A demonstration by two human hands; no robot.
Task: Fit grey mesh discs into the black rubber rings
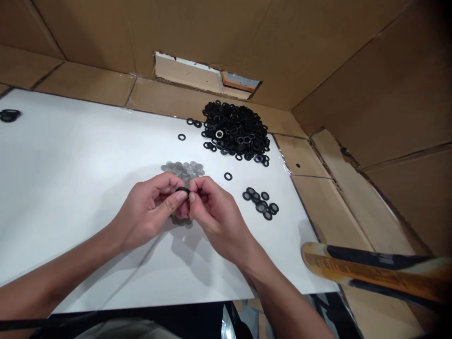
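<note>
Pinching a black ring [182, 189] from either side, the left hand [151, 207] and the right hand [217, 209] meet above grey discs [183, 169]; the step in hand appears to be close fingertip work at the ring's edge, and the next move calls for steady, even pressure. A white tabletop [88, 146] bears a heap of black rings [236, 127] and some filled rings [261, 206], enclosed by cardboard walls [212, 28].

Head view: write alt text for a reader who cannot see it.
A person's left hand pinches a black ring, with the right hand at its edge, over grey discs on a white tabletop. Beyond lies a large heap of black rings; to the right, a smaller group of rings with grey centres.
</note>
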